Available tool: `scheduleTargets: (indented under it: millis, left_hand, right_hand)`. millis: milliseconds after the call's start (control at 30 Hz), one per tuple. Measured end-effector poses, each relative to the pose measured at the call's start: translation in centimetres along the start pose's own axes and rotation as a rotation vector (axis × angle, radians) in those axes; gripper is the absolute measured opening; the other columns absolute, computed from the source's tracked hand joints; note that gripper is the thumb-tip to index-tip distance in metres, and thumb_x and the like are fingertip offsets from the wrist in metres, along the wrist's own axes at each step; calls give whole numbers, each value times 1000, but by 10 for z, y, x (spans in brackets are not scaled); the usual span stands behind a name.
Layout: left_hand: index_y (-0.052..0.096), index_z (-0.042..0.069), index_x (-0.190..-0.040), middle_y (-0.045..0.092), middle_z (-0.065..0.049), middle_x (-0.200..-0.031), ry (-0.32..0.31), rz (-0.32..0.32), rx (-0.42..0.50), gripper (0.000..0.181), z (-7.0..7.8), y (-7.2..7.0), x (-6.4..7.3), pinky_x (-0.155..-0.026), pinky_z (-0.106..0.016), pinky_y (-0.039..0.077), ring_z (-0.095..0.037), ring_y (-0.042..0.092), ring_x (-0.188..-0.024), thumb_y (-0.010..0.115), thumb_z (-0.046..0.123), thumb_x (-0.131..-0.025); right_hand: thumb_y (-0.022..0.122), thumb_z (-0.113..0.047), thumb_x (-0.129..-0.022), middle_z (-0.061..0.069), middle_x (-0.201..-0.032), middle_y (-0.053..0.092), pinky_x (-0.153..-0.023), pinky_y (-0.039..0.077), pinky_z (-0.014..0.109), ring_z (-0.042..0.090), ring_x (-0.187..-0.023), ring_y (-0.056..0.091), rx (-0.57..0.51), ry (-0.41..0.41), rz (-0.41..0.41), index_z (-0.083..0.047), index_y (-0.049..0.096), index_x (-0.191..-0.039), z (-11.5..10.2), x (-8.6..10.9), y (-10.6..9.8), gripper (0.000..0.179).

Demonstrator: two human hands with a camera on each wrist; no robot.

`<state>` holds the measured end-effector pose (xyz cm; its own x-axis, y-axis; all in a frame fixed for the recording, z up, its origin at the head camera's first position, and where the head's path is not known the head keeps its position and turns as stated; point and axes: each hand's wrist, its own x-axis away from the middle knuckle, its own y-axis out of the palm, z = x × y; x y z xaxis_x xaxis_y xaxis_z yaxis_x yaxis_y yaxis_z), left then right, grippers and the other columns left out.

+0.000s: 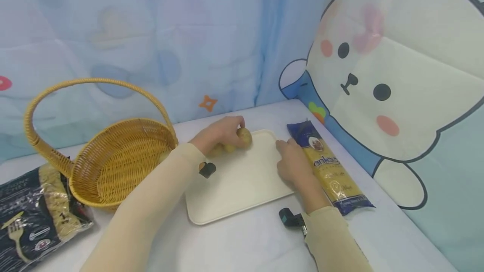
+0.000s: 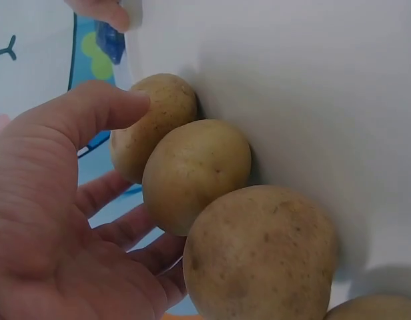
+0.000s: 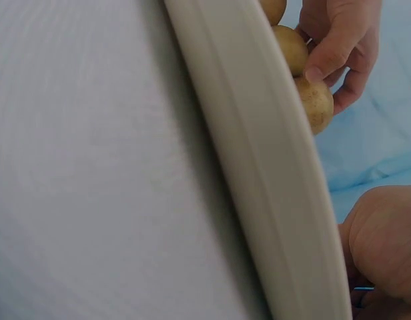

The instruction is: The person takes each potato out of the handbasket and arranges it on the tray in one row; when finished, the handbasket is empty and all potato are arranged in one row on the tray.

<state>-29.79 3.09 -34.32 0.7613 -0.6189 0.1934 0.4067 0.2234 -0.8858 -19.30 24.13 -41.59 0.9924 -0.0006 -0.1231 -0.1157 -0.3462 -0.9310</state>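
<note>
A cream tray lies on the white cloth, with several potatoes in a row along its far side. My left hand reaches over that side and holds the rightmost potato, thumb on top and fingers behind it. In the left wrist view, a rounder potato and a larger brown one sit beside the held potato. My right hand grips the tray's right rim; in the right wrist view its curled fingers are partly hidden behind the tray edge.
A wicker basket with a tall handle stands left of the tray. Beside it lies a black and gold food packet. A blue and yellow pasta packet lies right of the tray, close to my right hand. Patterned curtains hang behind the table.
</note>
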Motion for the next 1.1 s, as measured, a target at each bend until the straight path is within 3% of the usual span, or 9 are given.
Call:
scheduleTargets:
  millis: [200, 367, 500, 700, 933, 1100]
  left_hand:
    - [46, 6, -135, 56, -11, -124, -7, -18, -3, 62, -5, 0, 2, -94, -36, 42, -21, 52, -110, 71, 32, -84]
    - [49, 5, -133, 57, -12, -125, 41, 36, -53, 55, -4, -5, 10, -94, -36, 42, -20, 52, -110, 64, 27, -85]
    - [54, 5, -129, 58, -11, -125, 105, 80, -94, 49, -1, -9, 21, -93, -35, 43, -19, 52, -110, 61, 27, -85]
    - [57, 5, -126, 56, -13, -128, 141, 115, -96, 43, -7, -14, 45, -95, -36, 43, -22, 52, -115, 56, 19, -85]
    - [57, 6, -125, 56, -9, -125, 181, 136, -9, 39, -16, -26, 71, -92, -36, 45, -25, 60, -104, 60, 23, -90]
    - [60, 6, -119, 59, -7, -117, 200, 143, 73, 33, -21, -37, 85, -84, -33, 49, -20, 63, -91, 60, 23, -90]
  right_hand:
    - [54, 9, -79, 26, -123, 52, -102, 39, 51, 40, -113, 52, -16, -3, -12, 5, 45, -140, 2, -3, 4, 61]
    - [52, 9, -79, 27, -125, 51, -104, 36, 52, 41, -116, 50, -22, -1, -14, 6, 45, -140, 6, -5, 5, 62]
    - [51, 9, -79, 27, -126, 50, -104, 35, 53, 42, -117, 49, -26, 1, -16, 6, 44, -141, 9, -7, 4, 62]
    - [51, 8, -79, 29, -128, 50, -105, 34, 53, 44, -120, 47, -12, -23, -18, 7, 44, -140, 13, -9, 6, 62]
    - [50, 8, -78, 30, -128, 50, -105, 33, 54, 44, -121, 46, 12, -52, -8, 9, 44, -139, 25, -13, 3, 61]
    - [49, 8, -78, 33, -136, 45, -108, 27, 56, 49, -131, 36, 10, -39, -32, 10, 42, -140, 30, -12, -2, 63]
